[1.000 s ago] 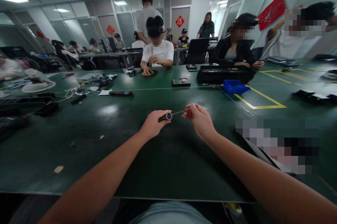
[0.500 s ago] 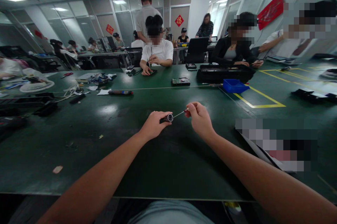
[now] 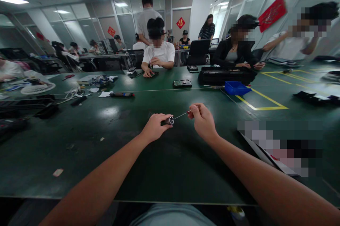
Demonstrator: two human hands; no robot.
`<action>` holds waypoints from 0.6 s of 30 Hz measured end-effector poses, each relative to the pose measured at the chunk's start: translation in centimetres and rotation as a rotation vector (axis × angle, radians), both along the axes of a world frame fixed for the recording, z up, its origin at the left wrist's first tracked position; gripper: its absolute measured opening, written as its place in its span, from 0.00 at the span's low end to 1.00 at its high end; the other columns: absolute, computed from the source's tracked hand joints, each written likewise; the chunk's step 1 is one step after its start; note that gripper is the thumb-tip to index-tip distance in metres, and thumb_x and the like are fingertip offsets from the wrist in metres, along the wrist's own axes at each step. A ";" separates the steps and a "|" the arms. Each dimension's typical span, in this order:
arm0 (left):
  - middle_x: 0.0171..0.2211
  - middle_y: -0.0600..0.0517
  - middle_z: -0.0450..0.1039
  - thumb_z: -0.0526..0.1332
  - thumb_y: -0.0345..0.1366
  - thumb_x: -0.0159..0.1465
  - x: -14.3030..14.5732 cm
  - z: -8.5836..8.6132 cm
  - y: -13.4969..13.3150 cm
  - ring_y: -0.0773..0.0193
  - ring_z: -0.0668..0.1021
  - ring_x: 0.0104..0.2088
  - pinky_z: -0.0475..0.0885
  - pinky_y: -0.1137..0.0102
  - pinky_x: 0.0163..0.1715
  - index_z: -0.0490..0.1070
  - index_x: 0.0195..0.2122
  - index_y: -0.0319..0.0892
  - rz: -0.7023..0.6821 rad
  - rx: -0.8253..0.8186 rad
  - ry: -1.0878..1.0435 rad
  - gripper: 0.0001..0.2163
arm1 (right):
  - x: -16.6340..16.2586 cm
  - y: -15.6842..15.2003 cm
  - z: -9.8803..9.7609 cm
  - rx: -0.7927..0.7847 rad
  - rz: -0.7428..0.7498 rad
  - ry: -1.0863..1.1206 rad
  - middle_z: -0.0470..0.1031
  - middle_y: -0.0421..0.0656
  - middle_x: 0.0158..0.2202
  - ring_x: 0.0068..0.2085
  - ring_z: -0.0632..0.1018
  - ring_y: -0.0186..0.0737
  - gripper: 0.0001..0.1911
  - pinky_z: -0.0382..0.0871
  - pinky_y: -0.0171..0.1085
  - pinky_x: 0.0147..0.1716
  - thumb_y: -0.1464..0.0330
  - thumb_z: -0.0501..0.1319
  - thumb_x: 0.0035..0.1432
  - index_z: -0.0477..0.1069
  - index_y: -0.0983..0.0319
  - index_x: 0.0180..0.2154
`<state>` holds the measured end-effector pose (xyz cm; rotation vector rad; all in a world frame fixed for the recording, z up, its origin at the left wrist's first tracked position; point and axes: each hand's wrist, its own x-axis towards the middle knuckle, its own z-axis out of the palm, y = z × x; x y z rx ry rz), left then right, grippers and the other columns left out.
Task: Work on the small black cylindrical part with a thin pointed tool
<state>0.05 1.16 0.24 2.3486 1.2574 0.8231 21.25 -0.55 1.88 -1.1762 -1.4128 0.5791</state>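
My left hand [image 3: 154, 126] is closed round a small dark cylinder [image 3: 168, 121] with a shiny round end facing right. My right hand [image 3: 203, 121] pinches the reddish handle of a thin screwdriver [image 3: 183, 114]. Its metal shaft points left and its tip meets the cylinder's shiny end. Both hands hover just above the dark green table [image 3: 159, 162], in the middle of the view.
A blue bin [image 3: 237, 87] and a long black case [image 3: 225, 74] lie far right. A hard drive [image 3: 182, 83] and a pen-like tool [image 3: 122, 94] lie farther back. Cables and clutter [image 3: 77, 93] sit at the left. Several people sit across the table. A flat item [image 3: 265, 155] lies by my right forearm.
The screwdriver's tip has come a little closer into the cylinder's end and my right hand shifted slightly. My left hand holds the cylinder as before.
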 end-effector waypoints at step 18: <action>0.45 0.49 0.77 0.68 0.37 0.61 -0.2 -0.3 0.1 0.57 0.76 0.46 0.65 0.59 0.53 0.74 0.54 0.47 -0.002 -0.039 0.001 0.19 | 0.0 -0.7 0.6 0.061 0.038 -0.120 0.75 0.42 0.29 0.32 0.76 0.42 0.13 0.67 0.40 0.34 0.58 0.50 0.67 0.66 0.58 0.36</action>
